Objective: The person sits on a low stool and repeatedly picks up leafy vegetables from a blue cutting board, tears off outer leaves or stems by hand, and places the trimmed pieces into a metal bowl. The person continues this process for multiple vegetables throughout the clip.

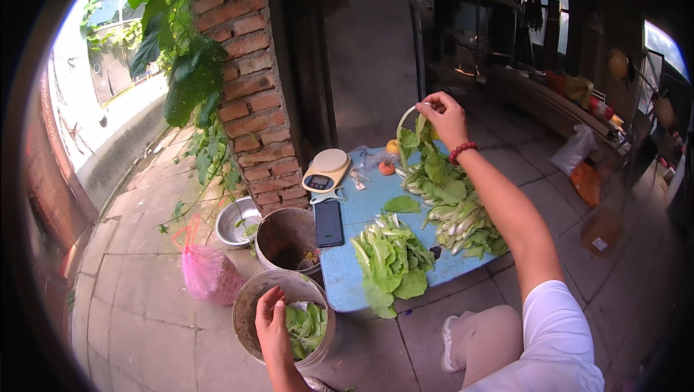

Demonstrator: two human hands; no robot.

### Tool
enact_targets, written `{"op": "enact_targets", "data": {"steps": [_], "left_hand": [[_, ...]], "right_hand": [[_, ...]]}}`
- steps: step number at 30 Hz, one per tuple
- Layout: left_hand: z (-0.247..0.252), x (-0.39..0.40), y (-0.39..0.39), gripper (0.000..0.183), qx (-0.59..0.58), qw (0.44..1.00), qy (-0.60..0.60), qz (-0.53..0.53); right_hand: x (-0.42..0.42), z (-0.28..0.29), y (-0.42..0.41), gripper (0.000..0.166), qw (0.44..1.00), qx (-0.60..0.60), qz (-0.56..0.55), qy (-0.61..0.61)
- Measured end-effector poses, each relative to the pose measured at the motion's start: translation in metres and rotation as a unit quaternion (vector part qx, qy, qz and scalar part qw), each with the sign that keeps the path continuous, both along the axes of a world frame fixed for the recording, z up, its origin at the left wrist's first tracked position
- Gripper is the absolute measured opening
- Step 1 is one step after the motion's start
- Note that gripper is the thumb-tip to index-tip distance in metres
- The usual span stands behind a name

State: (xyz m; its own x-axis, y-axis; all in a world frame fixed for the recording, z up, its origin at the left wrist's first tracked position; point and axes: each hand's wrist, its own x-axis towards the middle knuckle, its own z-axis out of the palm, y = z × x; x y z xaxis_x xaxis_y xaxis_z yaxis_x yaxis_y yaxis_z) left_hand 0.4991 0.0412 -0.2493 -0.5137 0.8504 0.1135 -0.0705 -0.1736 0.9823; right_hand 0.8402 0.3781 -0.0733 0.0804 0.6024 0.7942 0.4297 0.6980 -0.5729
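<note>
My right hand [447, 121], with a red bead bracelet at the wrist, pinches a leafy green [410, 141] by its pale stem end. The leaves hang down over a large pile of leafy greens [452, 213] on the right of a blue table [339, 281]. Over the rim of a bucket [244, 308] at the table's front left corner is my left hand [272, 321], fingers somewhat apart and nothing seen in it. Green leaves [308, 329] lie inside that bucket. A smaller bunch of greens [387, 262] rests at the table's front edge, with one loose leaf [402, 204] behind it.
A kitchen scale [328, 167], a peeler [327, 196], a phone [329, 223] and a tomato [386, 168] are on the table. Beside it stand a second bucket [284, 229], a metal basin [233, 226] and a tied pink bag [209, 273]. A brick pillar [252, 83] rises behind.
</note>
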Motion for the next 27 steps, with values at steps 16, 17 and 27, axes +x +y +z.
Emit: {"op": "enact_targets", "data": {"steps": [16, 17, 27], "left_hand": [[0.019, -0.011, -0.024, 0.040, 0.105, 0.981, -0.150, -0.069], [0.010, -0.021, -0.028, 0.037, 0.108, 0.981, -0.151, -0.052], [-0.012, -0.060, -0.043, 0.024, 0.054, 0.993, 0.013, 0.108]], "right_hand": [[-0.234, -0.073, -0.239, 0.028, 0.831, -0.263, 0.427, -0.240], [-0.247, -0.081, -0.249, 0.030, 0.827, -0.255, 0.440, -0.240], [-0.295, -0.118, -0.244, 0.020, 0.794, 0.065, 0.484, -0.363]]}}
